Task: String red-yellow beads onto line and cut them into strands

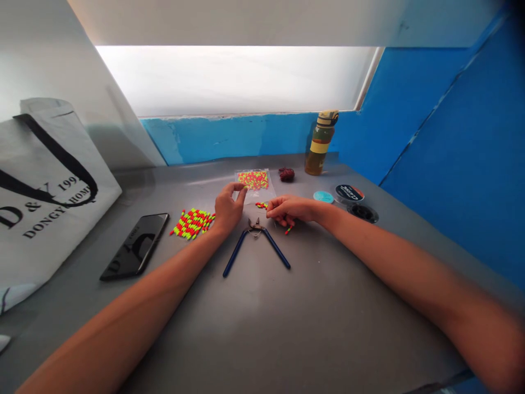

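My left hand (230, 207) is closed in a pinch, thumb and forefinger together beside the clear plastic bag of small red and yellow-green beads (253, 179). What sits between those fingertips is too small to make out. My right hand (290, 210) is also pinched, with its fingers curled; its contents are too fine to name. A few oval beads (261, 205) lie by its fingertips, and a red and green bead (289, 230) shows just below it. Between and below both hands, blue-handled pliers (256, 232) rest on the grey table with their handles spread.
A pile of red and yellow-green beads (192, 223) lies left, beside a black phone (137, 246). A white bag (49, 191) stands far left. Behind are a dark red bundle (286, 174) and a bottle (320, 145). Line spools (349, 193) and a light-blue disc (324, 196) lie right.
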`<state>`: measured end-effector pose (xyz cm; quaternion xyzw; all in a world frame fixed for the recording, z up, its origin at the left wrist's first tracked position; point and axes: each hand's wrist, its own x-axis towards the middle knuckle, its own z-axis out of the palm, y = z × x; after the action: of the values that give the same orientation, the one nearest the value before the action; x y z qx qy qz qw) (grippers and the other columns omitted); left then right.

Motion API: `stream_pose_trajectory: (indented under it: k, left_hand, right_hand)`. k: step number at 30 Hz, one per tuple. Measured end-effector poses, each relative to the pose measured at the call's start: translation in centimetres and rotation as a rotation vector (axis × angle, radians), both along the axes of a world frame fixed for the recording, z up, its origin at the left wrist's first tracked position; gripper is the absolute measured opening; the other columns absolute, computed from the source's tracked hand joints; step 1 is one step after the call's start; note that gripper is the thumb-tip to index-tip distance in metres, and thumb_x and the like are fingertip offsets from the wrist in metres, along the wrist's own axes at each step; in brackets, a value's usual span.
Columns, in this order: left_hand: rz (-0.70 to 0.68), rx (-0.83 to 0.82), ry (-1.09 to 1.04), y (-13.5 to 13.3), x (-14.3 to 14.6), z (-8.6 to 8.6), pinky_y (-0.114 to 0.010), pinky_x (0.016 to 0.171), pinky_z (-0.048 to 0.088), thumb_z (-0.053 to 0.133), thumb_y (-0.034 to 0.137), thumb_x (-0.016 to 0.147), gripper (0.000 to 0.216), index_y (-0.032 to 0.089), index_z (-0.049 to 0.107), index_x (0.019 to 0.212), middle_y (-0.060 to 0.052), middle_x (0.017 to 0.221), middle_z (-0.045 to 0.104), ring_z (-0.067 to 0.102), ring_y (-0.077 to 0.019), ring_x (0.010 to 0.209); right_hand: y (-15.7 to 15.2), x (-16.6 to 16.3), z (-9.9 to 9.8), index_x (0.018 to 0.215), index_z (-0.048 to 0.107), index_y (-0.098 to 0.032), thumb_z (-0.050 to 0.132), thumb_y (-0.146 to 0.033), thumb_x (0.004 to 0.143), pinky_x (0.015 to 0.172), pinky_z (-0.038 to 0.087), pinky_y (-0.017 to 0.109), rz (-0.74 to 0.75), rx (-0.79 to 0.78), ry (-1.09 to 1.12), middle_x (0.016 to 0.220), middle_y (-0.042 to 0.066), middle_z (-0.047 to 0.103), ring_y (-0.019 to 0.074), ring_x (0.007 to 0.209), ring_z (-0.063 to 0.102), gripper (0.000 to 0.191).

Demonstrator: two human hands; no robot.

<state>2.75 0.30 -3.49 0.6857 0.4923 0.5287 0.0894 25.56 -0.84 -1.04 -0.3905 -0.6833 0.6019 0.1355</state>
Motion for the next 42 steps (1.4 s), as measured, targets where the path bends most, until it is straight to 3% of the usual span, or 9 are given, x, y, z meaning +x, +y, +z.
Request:
stream_pose_trajectory:
  k: [12,21,31,38,42]
  left_hand:
    - [0.030,-0.042,-0.047,0.2,-0.1,0.1,-0.035,0.089,0.049,0.059,0.033,0.091,0.017,0.019,0.066,0.098,-0.006,0.098,0.073,0.066,-0.0204,0.094]
    - [0.028,-0.118,-0.072,-0.8,0.2,1.0,-0.030,0.070,0.045,0.054,0.020,0.086,0.021,0.019,0.067,0.102,-0.004,0.092,0.070,0.059,-0.0156,0.069]
    - [0.063,-0.162,-0.004,-1.0,0.2,0.9,-0.033,0.076,0.046,0.049,0.021,0.084,0.027,0.021,0.073,0.094,-0.004,0.094,0.075,0.064,-0.0201,0.083]
    - [-0.013,-0.112,0.013,-0.8,0.3,0.8,-0.035,0.085,0.049,0.048,0.018,0.085,0.026,0.020,0.072,0.095,-0.005,0.102,0.074,0.065,-0.0215,0.096]
    - [-0.038,-0.086,0.023,-0.6,0.2,0.7,-0.035,0.086,0.050,0.047,0.017,0.086,0.026,0.019,0.071,0.096,-0.006,0.102,0.074,0.066,-0.0212,0.097]
  right_hand:
    - [0.1,0.0,0.0,0.086,0.057,-0.018,0.073,-0.036,0.082,0.038,0.039,0.018,0.002,-0.027,0.016,0.066,-0.001,0.062,0.0083,0.045,0.053,0.025]
    - [-0.3,-0.4,0.3,0.081,0.056,-0.018,0.067,-0.031,0.084,0.036,0.038,0.018,-0.069,0.003,-0.017,0.062,-0.002,0.058,0.0079,0.042,0.051,0.018]
    - [-0.7,-0.8,0.7,0.081,0.054,-0.018,0.067,-0.032,0.087,0.037,0.037,0.018,-0.107,0.006,-0.035,0.061,-0.003,0.057,0.0077,0.042,0.051,0.020]
    - [-0.8,-1.1,0.8,0.080,0.054,-0.018,0.067,-0.033,0.088,0.037,0.040,0.021,-0.163,-0.003,-0.055,0.061,-0.003,0.055,0.0088,0.041,0.050,0.022]
    - [-0.6,-1.1,0.9,0.091,0.063,-0.018,0.066,-0.041,0.090,0.040,0.041,0.022,-0.148,-0.029,-0.061,0.065,-0.002,0.056,0.0094,0.045,0.052,0.024]
